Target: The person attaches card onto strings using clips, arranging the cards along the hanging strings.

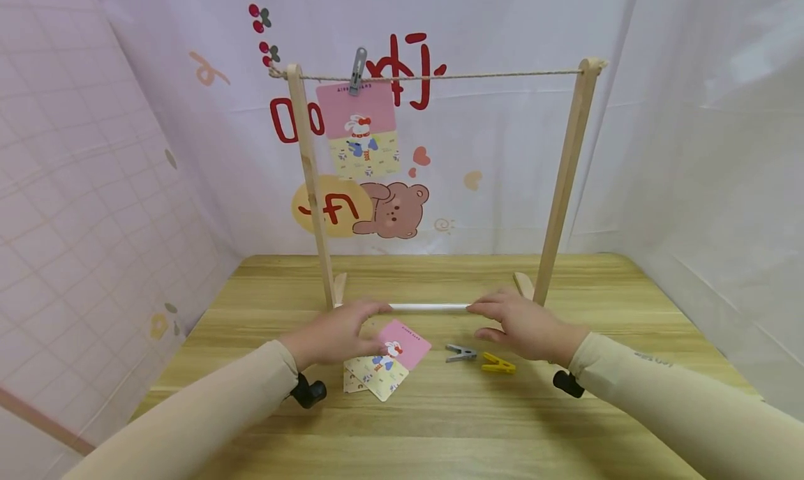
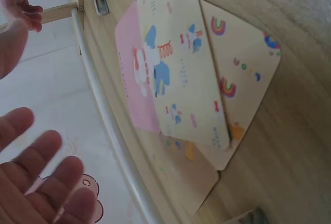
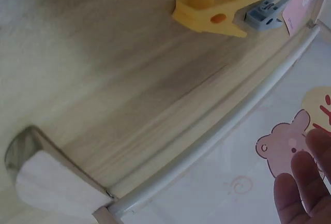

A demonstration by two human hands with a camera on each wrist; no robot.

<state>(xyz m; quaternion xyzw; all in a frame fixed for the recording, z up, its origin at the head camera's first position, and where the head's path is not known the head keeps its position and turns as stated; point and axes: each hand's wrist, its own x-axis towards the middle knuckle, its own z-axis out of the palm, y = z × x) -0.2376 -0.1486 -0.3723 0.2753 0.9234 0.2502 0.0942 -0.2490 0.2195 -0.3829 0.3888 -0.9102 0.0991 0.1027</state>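
Observation:
My left hand (image 1: 333, 333) hovers with loose fingers above a pink-and-cream card (image 1: 411, 347) with a cartoon dog print. That card lies fanned over other cards, one showing rainbows (image 2: 251, 61) in the left wrist view. To the right, my right hand (image 1: 530, 326) is held over the table with relaxed fingers and nothing in them. Just left of and below it lie a grey clothespin (image 1: 461, 353) and a yellow clothespin (image 1: 498, 363). A matching card (image 1: 364, 121) hangs from the string (image 1: 490, 75), held by another grey clothespin (image 1: 357, 72).
Two upright wooden posts (image 1: 312, 173) (image 1: 568, 173) carry the string. A white rod (image 1: 430, 306) joins them low down, just beyond both hands. Behind stands a printed curtain (image 1: 502, 208) over the back of the wooden table (image 1: 452, 424).

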